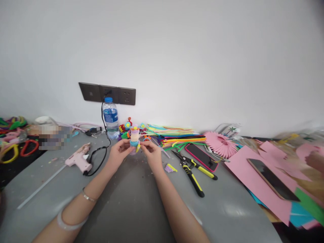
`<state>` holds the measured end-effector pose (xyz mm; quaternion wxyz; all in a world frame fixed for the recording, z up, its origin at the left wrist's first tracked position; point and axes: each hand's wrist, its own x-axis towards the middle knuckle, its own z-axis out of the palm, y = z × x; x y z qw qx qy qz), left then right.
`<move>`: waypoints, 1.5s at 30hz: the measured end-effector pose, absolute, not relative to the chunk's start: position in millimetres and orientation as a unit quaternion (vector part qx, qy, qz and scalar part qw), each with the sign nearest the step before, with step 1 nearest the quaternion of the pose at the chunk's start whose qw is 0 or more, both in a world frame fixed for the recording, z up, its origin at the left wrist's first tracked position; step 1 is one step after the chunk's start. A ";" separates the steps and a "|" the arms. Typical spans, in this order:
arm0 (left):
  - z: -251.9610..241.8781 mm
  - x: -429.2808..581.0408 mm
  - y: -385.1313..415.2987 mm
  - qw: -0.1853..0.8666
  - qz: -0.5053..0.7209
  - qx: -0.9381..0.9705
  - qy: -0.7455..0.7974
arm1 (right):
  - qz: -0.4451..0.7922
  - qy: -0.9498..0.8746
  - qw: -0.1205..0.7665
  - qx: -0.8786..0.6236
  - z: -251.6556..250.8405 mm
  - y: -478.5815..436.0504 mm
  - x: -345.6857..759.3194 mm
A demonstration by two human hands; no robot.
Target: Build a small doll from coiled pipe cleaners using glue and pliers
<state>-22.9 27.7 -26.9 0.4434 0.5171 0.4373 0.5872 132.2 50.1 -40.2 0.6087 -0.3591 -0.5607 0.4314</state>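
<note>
Just above the grey table, I hold a small pipe-cleaner figure (134, 136) upright between both hands. It has a pale pink and peach body and a blue band low down. My left hand (118, 153) is closed, its fingertips gripping the figure's left side near the blue band. On the other side, my right hand (152, 152) pinches at a small yellow piece (138, 147) against the figure's lower right. Whether that piece is fixed to the figure, I cannot tell. Other colourful pipe-cleaner pieces (128, 125) sit right behind it.
Left are a pink glue gun (80, 158) with a black cord and a water bottle (110, 118). Right lie pipe cleaners (182, 139), yellow-black pliers (191, 172), a pink-edged phone (201, 157), and pink paper (249, 168) bearing another phone (272, 179). Another person's hand (315, 160) shows far right.
</note>
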 end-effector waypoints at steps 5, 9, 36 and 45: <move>-27.1 -23.7 28.0 0.422 0.585 0.526 0.449 | 0.450 -0.549 0.601 -0.369 -42.2 51.8 132.5; -28.3 -24.4 29.0 0.411 0.585 0.516 0.471 | 0.472 -0.537 0.594 -0.370 -42.0 52.0 131.4; -34.6 -20.9 27.6 0.401 0.584 0.551 0.441 | 0.480 -0.524 0.616 -0.341 -45.2 50.9 125.6; -32.7 -21.2 27.6 0.388 0.586 0.558 0.442 | 0.492 -0.493 0.640 -0.325 -42.1 51.5 125.5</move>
